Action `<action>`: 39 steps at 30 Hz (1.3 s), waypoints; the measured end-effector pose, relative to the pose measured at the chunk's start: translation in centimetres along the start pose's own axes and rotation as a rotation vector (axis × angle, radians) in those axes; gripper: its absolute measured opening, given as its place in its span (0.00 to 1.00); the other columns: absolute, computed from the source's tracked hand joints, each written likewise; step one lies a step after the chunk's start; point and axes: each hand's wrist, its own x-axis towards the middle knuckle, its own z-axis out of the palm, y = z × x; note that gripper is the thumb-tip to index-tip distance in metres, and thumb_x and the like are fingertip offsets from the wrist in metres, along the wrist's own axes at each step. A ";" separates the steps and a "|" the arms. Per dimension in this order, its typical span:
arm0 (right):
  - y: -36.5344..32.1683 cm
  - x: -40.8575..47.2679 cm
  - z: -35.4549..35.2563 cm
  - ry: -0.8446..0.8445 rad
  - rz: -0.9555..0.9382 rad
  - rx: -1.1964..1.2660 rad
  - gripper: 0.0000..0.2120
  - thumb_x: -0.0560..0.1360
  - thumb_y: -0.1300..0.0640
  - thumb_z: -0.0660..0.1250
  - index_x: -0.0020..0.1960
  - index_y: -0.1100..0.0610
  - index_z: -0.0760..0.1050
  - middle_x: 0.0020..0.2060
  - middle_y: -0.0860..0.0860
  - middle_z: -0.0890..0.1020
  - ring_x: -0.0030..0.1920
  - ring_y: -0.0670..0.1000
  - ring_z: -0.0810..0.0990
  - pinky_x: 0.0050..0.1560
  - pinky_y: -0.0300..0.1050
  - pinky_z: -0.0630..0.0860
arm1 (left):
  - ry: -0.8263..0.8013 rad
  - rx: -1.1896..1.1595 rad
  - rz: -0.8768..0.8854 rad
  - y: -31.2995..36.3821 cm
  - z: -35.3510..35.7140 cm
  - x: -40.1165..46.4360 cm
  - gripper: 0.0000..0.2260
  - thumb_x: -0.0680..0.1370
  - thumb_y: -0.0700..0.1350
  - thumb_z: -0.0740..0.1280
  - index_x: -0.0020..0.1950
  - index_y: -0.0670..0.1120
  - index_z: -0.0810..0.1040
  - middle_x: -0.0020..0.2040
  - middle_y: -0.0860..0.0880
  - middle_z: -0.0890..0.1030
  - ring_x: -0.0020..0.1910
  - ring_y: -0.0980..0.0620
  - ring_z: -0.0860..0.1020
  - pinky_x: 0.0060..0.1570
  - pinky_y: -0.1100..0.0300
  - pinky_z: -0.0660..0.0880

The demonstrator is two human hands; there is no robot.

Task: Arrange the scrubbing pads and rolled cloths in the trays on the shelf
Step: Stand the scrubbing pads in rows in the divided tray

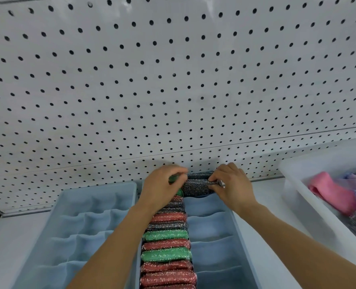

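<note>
White pegboard [172, 80] behind shelf [262, 197]; both hands, left hand [162, 188] and right hand [233, 186], fingers pinching dark scrubbing pad [195, 185] over blue tray [212, 236].

Glittery scrubbing pads [166, 236], matt plastic trays [102, 197]

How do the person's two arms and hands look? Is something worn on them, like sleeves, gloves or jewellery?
Both forearms are bare up to the lower edge of the picture: no sleeves show, and no gloves. The left hand and the right hand show no watch or bracelet at the wrists. Whether a ring is worn cannot be told, as the fingers are partly hidden and small.
</note>
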 end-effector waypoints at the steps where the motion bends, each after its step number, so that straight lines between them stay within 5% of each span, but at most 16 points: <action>1: 0.1 0.2 0.1 -0.011 0.003 -0.034 0.13 0.60 0.59 0.81 0.39 0.52 0.80 0.37 0.46 0.79 0.42 0.50 0.74 0.39 0.43 0.69 | -0.019 0.070 0.041 0.0 0.2 -0.1 0.10 0.76 0.54 0.69 0.57 0.57 0.82 0.56 0.59 0.82 0.55 0.61 0.77 0.55 0.61 0.73; 5: 0.1 0.7 0.4 -0.079 0.028 -0.178 0.12 0.59 0.56 0.81 0.39 0.52 0.82 0.37 0.49 0.78 0.40 0.54 0.78 0.38 0.44 0.71 | 0.026 0.305 0.142 0.2 1.3 0.3 0.06 0.74 0.47 0.73 0.50 0.55 0.85 0.51 0.58 0.84 0.54 0.55 0.78 0.51 0.56 0.76; 10: -0.4 1.4 -0.4 -0.265 0.139 -0.213 0.15 0.74 0.47 0.68 0.59 0.48 0.78 0.55 0.49 0.75 0.57 0.52 0.73 0.53 0.45 0.68 | -0.022 0.517 0.055 1.1 2.0 1.1 0.07 0.78 0.47 0.67 0.53 0.56 0.83 0.52 0.57 0.83 0.55 0.54 0.76 0.52 0.57 0.71; 15: -0.4 -2.2 -5.6 -0.245 0.158 -0.014 0.23 0.76 0.45 0.65 0.69 0.45 0.68 0.62 0.45 0.71 0.62 0.48 0.69 0.57 0.43 0.70 | -0.029 0.337 -0.009 3.4 1.1 0.0 0.10 0.79 0.48 0.65 0.59 0.53 0.81 0.57 0.54 0.81 0.58 0.53 0.75 0.54 0.58 0.71; 23: 5.8 -9.8 -17.4 0.138 0.260 -0.023 0.10 0.71 0.58 0.73 0.53 0.52 0.81 0.50 0.48 0.81 0.52 0.52 0.77 0.50 0.44 0.72 | -0.111 -0.132 0.148 15.6 6.5 -1.2 0.09 0.78 0.49 0.68 0.57 0.53 0.81 0.53 0.60 0.81 0.55 0.61 0.77 0.59 0.62 0.72; 29: 15.9 -15.2 -23.9 -0.052 0.556 -0.189 0.15 0.71 0.56 0.72 0.57 0.50 0.79 0.54 0.52 0.80 0.57 0.58 0.76 0.55 0.54 0.75 | -0.329 -0.289 0.275 26.0 15.1 0.8 0.09 0.75 0.50 0.68 0.54 0.52 0.82 0.49 0.55 0.83 0.48 0.60 0.80 0.53 0.57 0.76; 35: 20.9 -17.1 -28.3 -0.540 0.659 -0.520 0.32 0.71 0.63 0.61 0.73 0.43 0.61 0.70 0.47 0.66 0.70 0.54 0.63 0.68 0.54 0.65 | -0.683 0.060 0.226 31.4 23.0 3.9 0.19 0.76 0.51 0.71 0.60 0.43 0.72 0.46 0.50 0.76 0.45 0.51 0.75 0.42 0.57 0.70; 39: 22.4 -17.8 -28.4 -0.509 0.564 -0.671 0.23 0.71 0.57 0.63 0.66 0.49 0.66 0.59 0.49 0.73 0.63 0.54 0.70 0.64 0.52 0.67 | -0.819 0.122 0.156 32.0 25.5 4.3 0.29 0.74 0.48 0.72 0.71 0.44 0.64 0.62 0.44 0.77 0.58 0.44 0.76 0.51 0.57 0.69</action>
